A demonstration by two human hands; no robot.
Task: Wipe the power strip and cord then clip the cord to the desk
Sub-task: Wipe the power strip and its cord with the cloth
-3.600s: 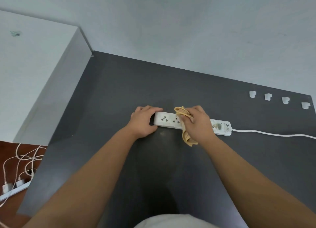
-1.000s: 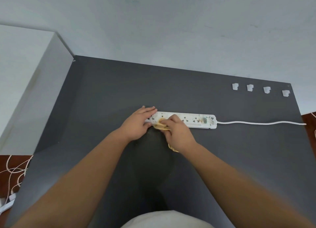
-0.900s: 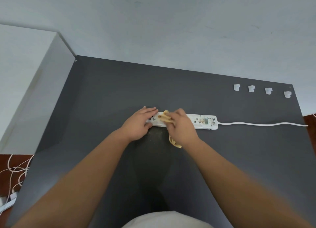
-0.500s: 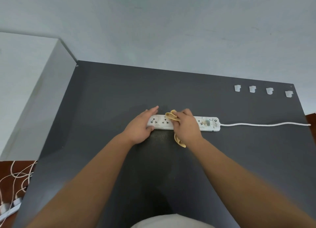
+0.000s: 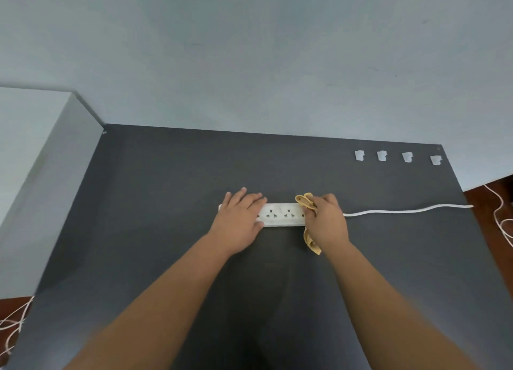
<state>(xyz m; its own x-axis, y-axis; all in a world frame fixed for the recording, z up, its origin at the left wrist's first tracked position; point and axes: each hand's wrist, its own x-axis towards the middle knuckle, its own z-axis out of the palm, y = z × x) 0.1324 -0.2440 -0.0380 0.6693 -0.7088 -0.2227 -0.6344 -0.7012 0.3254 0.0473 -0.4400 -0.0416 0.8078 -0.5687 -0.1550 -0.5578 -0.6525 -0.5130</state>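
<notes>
A white power strip lies across the middle of the dark grey desk. My left hand lies flat over its left end, pinning it down. My right hand covers the strip's right end and grips a crumpled yellow cloth, which pokes out above the fingers and hangs below the palm. The white cord runs from under my right hand to the desk's right edge. Several white cord clips sit in a row at the back right of the desk.
A pale wall stands behind the desk. A light grey cabinet adjoins the desk on the left. Loose white cables lie on the brown floor at the right and at the lower left.
My right hand has slid the cloth along the strip from its left part to its right end. My left hand now lies further over the left end.
</notes>
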